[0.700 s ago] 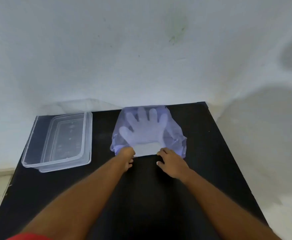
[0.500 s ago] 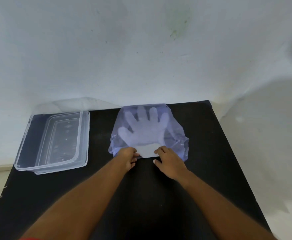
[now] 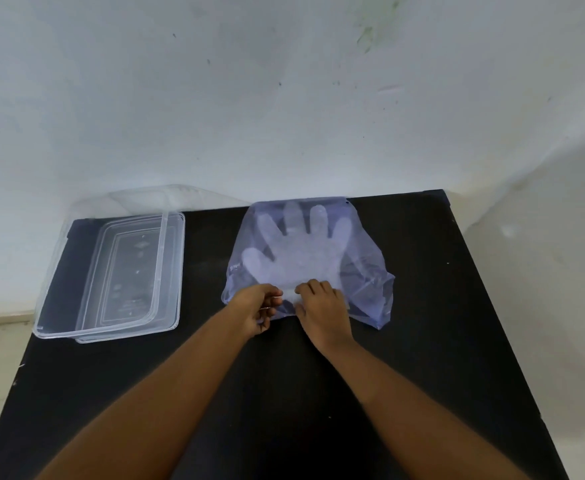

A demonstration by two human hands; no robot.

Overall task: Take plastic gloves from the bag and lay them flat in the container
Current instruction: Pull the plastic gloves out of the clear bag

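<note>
Together, left hand and right hand pinch the near mouth of the bag holding gloves; the container sits left on the surface.

The bench is plain black. The bag is see-through with a pale violet-blue tint. The gloves inside it look milky white. The container is clear and colourless, so the black shows through it. The wall is whitish, with small dark specks and a faint green stain.
</note>
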